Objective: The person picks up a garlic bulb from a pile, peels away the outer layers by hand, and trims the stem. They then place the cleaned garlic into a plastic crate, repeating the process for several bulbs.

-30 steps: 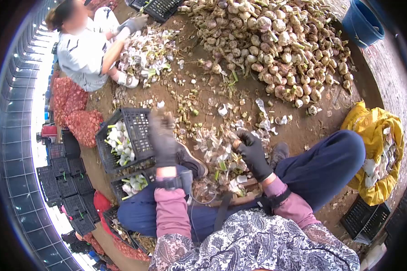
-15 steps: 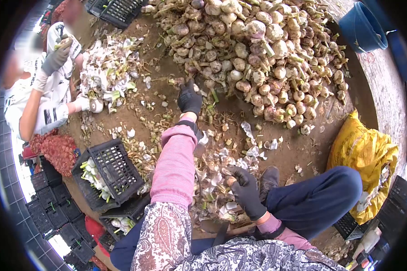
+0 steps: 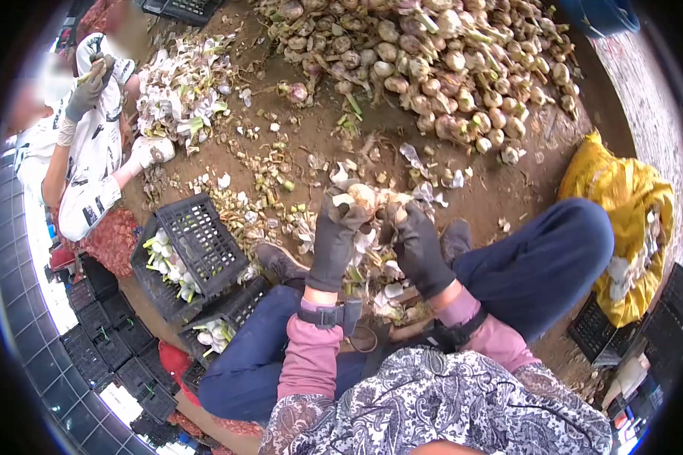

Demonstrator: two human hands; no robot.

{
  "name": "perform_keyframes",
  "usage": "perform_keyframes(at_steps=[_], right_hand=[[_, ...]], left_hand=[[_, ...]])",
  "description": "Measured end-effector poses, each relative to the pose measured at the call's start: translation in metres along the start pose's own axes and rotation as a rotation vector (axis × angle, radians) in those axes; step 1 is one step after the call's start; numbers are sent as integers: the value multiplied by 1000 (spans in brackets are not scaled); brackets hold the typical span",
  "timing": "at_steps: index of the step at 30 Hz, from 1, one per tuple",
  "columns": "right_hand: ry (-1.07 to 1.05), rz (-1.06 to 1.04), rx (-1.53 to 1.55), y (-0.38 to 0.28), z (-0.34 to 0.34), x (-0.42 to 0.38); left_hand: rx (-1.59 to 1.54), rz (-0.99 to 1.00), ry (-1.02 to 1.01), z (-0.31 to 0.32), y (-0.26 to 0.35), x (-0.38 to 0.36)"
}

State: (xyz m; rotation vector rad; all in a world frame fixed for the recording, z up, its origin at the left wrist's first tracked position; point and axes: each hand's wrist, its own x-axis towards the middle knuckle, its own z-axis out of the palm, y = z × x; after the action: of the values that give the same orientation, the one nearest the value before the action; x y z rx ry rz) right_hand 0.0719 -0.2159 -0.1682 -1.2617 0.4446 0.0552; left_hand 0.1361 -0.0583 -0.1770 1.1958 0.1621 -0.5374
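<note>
Both my hands wear dark gloves and meet in front of me, above the peel-strewn ground. My left hand [image 3: 334, 239] is closed round a garlic bulb [image 3: 363, 196], pale with some brown on it. Close against it on the right, my right hand [image 3: 421, 246] has its fingers closed at the bulb's ragged, stringy end. Whether a small tool is also in the right hand cannot be made out. Beneath the hands lie loose garlic skins [image 3: 391, 292]. A large heap of unpeeled garlic bulbs [image 3: 432, 68] lies farther forward.
Black crates [image 3: 201, 243] with cleaned white garlic stand on my left. A yellow sack [image 3: 622, 235] is on my right, and a blue bucket [image 3: 603, 15] stands beyond the heap. At the far left, a gloved co-worker [image 3: 83, 144] sits beside a pile of garlic peelings [image 3: 186, 98].
My left hand has come back from the edge of the heap, now with a garlic bulb. My right hand has risen to meet it. The view has shifted slightly.
</note>
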Motion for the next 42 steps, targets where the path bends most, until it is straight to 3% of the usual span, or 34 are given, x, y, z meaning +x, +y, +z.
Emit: perform_keyframes(at_steps=[2, 3, 5, 6, 11, 13, 16, 17, 21, 27, 30, 34, 39, 42], right_hand=[[1, -12, 144, -15, 2, -8], [-14, -146, -19, -13, -1, -8], [-42, 69, 311, -19, -3, -20], [-65, 60, 323, -15, -4, -23], [-175, 23, 374, -41, 1, -45], [-200, -166, 296, -27, 2, -50], [-290, 68, 435, -36, 0, -53], [-304, 46, 387, -41, -2, -54], [-327, 27, 345, -49, 1, -60], [-419, -66, 428, -32, -3, -58], [-412, -62, 433, -34, -4, -60], [-310, 27, 458, -50, 0, -68], [-357, 43, 401, -49, -1, -64], [-373, 12, 390, -36, -6, -58]], left_hand=[[37, -11, -29, 2, -3, -20], [179, 68, -28, 19, 12, -34], [30, -13, 2, 37, 33, -54], [-44, -52, 16, 42, 39, -63], [395, 304, 94, 60, 47, -97], [567, 488, 72, 66, 50, -106], [788, 600, 106, 60, 45, -117], [851, 639, 101, 59, 45, -121], [819, 660, 139, 51, 38, -130], [269, 408, 174, 58, 38, -141], [408, 436, 180, 62, 46, -141], [199, 359, 189, 62, 42, -139], [481, 490, 163, 59, 39, -138], [370, 501, 148, 61, 35, -139]])
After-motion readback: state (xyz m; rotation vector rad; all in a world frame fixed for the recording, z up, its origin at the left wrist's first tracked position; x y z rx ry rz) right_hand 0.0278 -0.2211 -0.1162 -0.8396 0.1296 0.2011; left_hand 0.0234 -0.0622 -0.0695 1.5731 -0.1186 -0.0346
